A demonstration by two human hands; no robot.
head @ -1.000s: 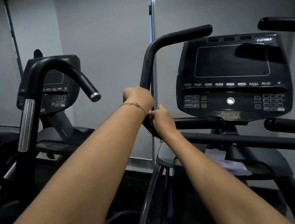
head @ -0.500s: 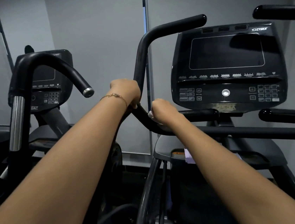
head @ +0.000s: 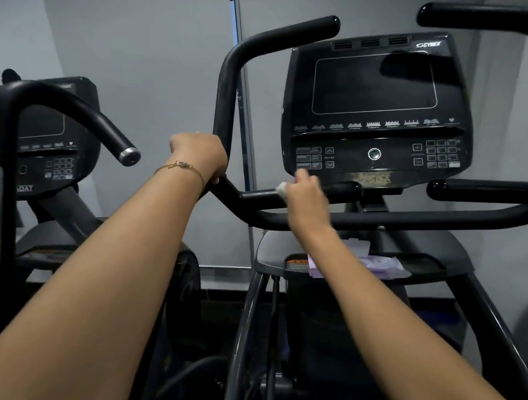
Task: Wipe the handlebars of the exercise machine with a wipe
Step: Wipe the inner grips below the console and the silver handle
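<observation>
A black exercise machine stands in front of me with a tall curved left handlebar (head: pixel 227 92) and a short horizontal grip bar (head: pixel 257 199) below the console. My left hand (head: pixel 200 157), a thin bracelet on its wrist, grips the curved handlebar at its lower bend. My right hand (head: pixel 303 195) is wrapped round the short horizontal bar, slightly blurred, with a white wipe (head: pixel 281 188) bunched under its fingers and showing at the left side of the hand. The matching right handlebar (head: pixel 478 16) and right grip bar (head: pixel 485 189) are untouched.
The console (head: pixel 374 111) with screen and keypads sits just behind the right hand. A purple pack of wipes (head: pixel 385 265) lies on the machine's shelf below. A second machine with a chrome-tipped handlebar (head: pixel 95 120) stands at the left, before a grey wall.
My right hand has slid rightward from the bend of the handlebar along the short horizontal bar, and the white wipe now shows beside it. My left hand keeps its grip.
</observation>
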